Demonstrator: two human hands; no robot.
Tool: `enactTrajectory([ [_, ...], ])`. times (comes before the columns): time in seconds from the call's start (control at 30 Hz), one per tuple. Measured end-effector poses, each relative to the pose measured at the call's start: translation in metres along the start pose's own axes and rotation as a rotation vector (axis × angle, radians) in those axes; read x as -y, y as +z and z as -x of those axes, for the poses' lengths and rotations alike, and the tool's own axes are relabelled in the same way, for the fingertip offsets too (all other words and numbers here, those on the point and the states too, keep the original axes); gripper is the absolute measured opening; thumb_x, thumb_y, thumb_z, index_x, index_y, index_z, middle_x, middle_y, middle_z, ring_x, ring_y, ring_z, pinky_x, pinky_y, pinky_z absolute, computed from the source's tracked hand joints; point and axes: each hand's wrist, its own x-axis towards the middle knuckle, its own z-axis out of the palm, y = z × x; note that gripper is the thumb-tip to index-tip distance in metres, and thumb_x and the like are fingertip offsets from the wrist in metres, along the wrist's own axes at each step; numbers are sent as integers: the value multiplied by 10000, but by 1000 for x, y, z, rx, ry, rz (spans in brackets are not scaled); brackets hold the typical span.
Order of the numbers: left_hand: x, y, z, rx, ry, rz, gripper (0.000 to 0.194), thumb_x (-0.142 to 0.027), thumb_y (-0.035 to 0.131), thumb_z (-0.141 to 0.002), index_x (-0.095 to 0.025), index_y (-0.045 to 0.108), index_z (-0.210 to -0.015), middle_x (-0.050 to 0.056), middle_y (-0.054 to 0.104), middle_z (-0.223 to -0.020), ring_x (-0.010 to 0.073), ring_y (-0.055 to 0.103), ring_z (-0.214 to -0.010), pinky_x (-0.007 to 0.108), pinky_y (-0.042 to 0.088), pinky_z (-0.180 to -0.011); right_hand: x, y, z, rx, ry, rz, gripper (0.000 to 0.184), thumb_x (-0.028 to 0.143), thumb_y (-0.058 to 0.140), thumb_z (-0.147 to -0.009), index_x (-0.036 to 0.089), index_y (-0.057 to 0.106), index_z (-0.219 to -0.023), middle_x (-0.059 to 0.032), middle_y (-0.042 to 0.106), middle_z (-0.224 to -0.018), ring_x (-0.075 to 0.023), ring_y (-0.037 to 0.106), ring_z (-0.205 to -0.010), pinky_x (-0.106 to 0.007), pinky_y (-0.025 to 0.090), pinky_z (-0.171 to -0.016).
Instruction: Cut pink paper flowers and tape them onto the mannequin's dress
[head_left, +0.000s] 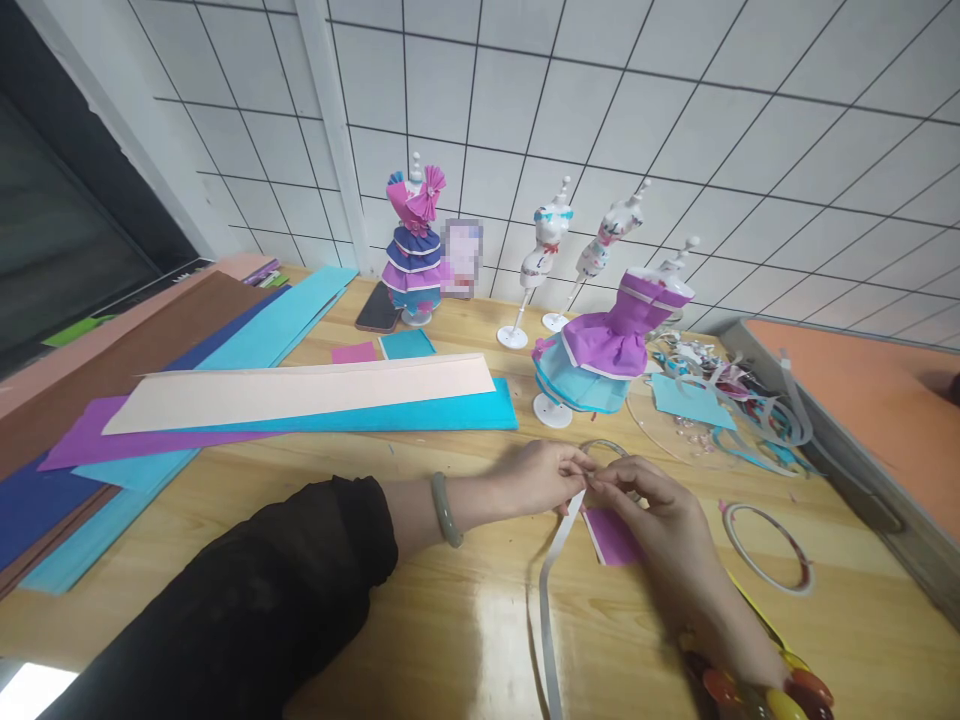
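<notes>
My left hand [541,474] and my right hand [656,500] meet fingertip to fingertip above the table, both closed in a pinch. Between them is the upper end of a narrow white tape strip [551,580], which hangs down past the table's near edge of view. A small piece of purple crepe paper [613,538] with a pale edge lies just under my right hand, partly covered by it. Behind the fingers a tape roll [606,445] shows only in part. The exact grip of the fingertips is partly hidden.
Folded paper sheets, including a cream one [315,390], spread across the left. Beyond my hands stands a dress form in a purple and blue paper dress [607,345], with several others behind. Another tape roll [769,548] and a heap of scraps [742,395] are at right.
</notes>
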Motion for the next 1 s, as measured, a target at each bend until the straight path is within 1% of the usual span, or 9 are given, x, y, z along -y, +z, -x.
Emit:
enactTrajectory([
  [0.1, 1, 0, -2, -15, -23, 44, 341, -336, 493, -831, -164, 562, -1117, 53, 643, -884, 80, 591, -577, 203, 482, -517, 3, -1, 3, 10, 92, -41, 114, 302, 631, -804, 202, 650, -753, -39, 626, -799, -168, 590, -731, -281, 455, -649],
  [0.23, 3, 0, -5, -9, -15, 93, 357, -324, 498, -831, -159, 537, -1145, 60, 635, -893, 84, 596, -576, 224, 502, -521, 6, -3, 3, -16, 123, -9, 119, 306, 622, -810, 202, 656, -762, -42, 627, -831, -171, 585, -749, -285, 454, -657],
  [0.37, 4, 0, -4, -2, 17, 72, 361, -316, 507, -829, -176, 537, -1160, 42, 623, -866, 78, 588, -598, 217, 504, -534, 4, -3, 1, -24, 54, 25, 143, 301, 602, -828, 211, 679, -909, -62, 634, -921, -190, 589, -835, -311, 457, -720],
  [0.43, 3, 1, -3, -5, 15, 68, 369, -320, 515, -825, -173, 536, -1163, 44, 620, -872, 77, 585, -605, 206, 499, -526, 4, -3, 0, -14, 16, 55, 157, 291, 588, -840, 216, 678, -943, -64, 634, -936, -190, 586, -847, -315, 454, -730],
  [0.6, 0, 1, -1, -4, 18, 23, 365, -292, 516, -822, -181, 537, -1169, 36, 621, -863, 62, 569, -578, 179, 478, -508, 1, -1, -3, 9, -71, 95, 116, 277, 570, -851, 212, 663, -877, -52, 622, -860, -178, 571, -778, -300, 439, -670],
  [0.73, -1, 0, 0, 13, 19, 4, 366, -287, 511, -818, -181, 535, -1168, 48, 628, -912, 75, 585, -604, 193, 492, -513, -2, -2, -3, 35, -71, 145, 128, 274, 536, -870, 202, 615, -800, -47, 597, -807, -168, 550, -735, -289, 423, -639],
  [0.9, 0, 1, -1, 16, 5, -30, 344, -279, 467, -834, -179, 541, -1155, 54, 633, -939, 84, 595, -608, 210, 500, -517, -4, -3, -3, 91, -83, 198, 162, 285, 472, -901, 205, 566, -796, -46, 569, -783, -174, 543, -737, -297, 430, -658],
  [1.0, 0, 1, -1, 16, -2, -47, 349, -290, 469, -832, -171, 542, -1153, 49, 633, -918, 93, 602, -620, 207, 496, -518, 0, -4, -2, 107, -95, 255, 163, 288, 439, -914, 209, 545, -819, -59, 568, -819, -184, 551, -765, -307, 438, -676],
])
